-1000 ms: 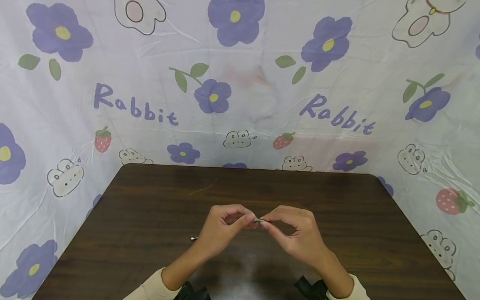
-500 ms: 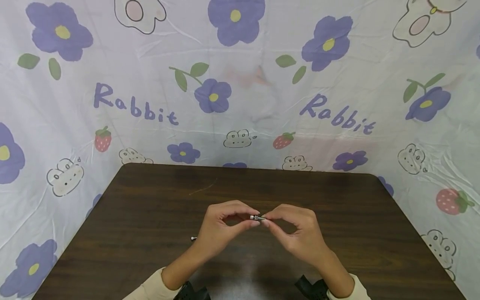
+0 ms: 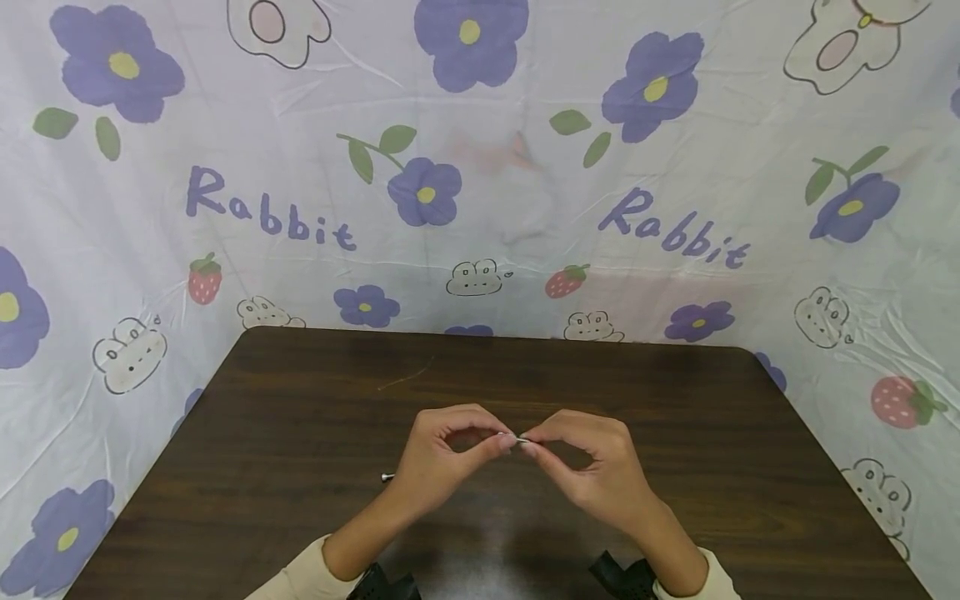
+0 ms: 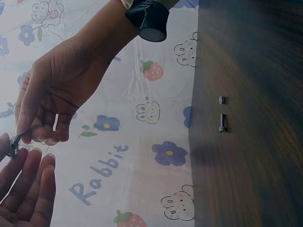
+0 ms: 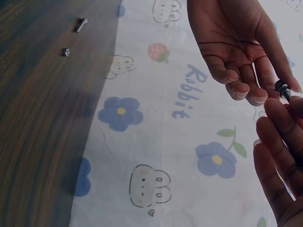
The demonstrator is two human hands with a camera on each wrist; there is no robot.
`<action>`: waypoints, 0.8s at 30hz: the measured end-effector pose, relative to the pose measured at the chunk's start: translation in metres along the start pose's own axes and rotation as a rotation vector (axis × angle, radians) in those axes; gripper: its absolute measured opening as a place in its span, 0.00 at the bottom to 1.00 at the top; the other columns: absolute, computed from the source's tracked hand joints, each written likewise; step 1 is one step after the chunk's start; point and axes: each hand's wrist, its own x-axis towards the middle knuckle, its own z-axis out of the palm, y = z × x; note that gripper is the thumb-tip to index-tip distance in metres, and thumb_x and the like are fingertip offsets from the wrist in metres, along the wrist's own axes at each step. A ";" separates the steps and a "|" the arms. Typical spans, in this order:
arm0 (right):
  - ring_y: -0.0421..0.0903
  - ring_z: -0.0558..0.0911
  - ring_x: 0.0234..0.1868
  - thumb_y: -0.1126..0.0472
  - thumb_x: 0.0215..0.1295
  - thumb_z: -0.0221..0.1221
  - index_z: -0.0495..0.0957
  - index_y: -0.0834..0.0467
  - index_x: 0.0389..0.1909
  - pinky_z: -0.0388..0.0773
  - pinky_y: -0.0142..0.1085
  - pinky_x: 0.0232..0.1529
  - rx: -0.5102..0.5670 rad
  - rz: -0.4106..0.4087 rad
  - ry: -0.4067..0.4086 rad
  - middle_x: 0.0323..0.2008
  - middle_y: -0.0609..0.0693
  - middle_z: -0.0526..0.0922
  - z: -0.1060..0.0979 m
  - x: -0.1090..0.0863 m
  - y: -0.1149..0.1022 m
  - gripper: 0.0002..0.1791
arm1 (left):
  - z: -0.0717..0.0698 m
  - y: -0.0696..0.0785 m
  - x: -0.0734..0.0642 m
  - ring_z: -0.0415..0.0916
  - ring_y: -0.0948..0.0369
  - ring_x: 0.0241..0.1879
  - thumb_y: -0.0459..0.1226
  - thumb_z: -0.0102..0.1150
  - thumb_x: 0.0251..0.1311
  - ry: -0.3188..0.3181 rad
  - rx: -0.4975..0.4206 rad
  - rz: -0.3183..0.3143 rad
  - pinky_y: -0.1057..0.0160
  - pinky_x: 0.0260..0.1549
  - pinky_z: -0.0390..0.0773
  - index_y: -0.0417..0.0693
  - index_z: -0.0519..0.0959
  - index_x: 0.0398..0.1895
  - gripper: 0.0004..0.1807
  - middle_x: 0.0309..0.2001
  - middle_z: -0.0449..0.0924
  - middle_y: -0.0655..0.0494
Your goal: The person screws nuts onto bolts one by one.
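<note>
Above the middle of the table, a small metal bolt (image 3: 522,440) is held between both hands. My left hand (image 3: 444,458) pinches its thick head end between thumb and fingertips, largely covering it in the head view. Thumb and forefinger of my right hand (image 3: 600,458) pinch the thin shank from the other side. In the right wrist view the bolt (image 5: 282,88) shows dark ring-like parts near its thick end, which look like a nut. The left wrist view shows the same bolt (image 4: 15,143) where the fingertips of both hands meet.
On the brown wooden table (image 3: 300,433) lie a second bolt (image 4: 223,124) and a loose nut (image 4: 222,100); in the head view my left forearm partly hides them. Black wrist cameras (image 3: 626,577) sit at my cuffs. A printed rabbit-and-flower cloth (image 3: 510,208) surrounds the table.
Half a second ago my left thumb and forefinger were spread, baring the bolt's thick end; now they are pressed together over it, as they were a second ago. The right hand is almost still.
</note>
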 end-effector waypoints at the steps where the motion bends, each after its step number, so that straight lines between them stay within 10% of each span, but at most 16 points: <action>1: 0.45 0.87 0.32 0.67 0.64 0.69 0.87 0.61 0.37 0.84 0.33 0.36 0.000 -0.003 -0.001 0.32 0.52 0.88 0.000 0.000 0.000 0.03 | 0.000 0.000 0.000 0.85 0.60 0.33 0.28 0.69 0.62 -0.001 -0.002 0.001 0.57 0.32 0.87 0.43 0.88 0.36 0.03 0.34 0.87 0.51; 16: 0.44 0.87 0.32 0.70 0.61 0.70 0.87 0.60 0.37 0.84 0.32 0.36 -0.018 0.004 -0.007 0.32 0.50 0.88 0.001 -0.001 0.000 0.05 | -0.001 0.000 -0.001 0.87 0.55 0.31 0.33 0.65 0.67 -0.038 -0.041 -0.084 0.55 0.33 0.87 0.40 0.86 0.38 0.04 0.33 0.88 0.48; 24: 0.44 0.87 0.32 0.71 0.60 0.70 0.86 0.59 0.38 0.84 0.34 0.35 -0.023 0.029 0.002 0.33 0.50 0.88 -0.002 -0.001 0.001 0.07 | 0.000 -0.001 0.000 0.88 0.55 0.35 0.27 0.74 0.56 -0.025 -0.031 0.008 0.54 0.35 0.87 0.40 0.84 0.50 0.18 0.42 0.88 0.47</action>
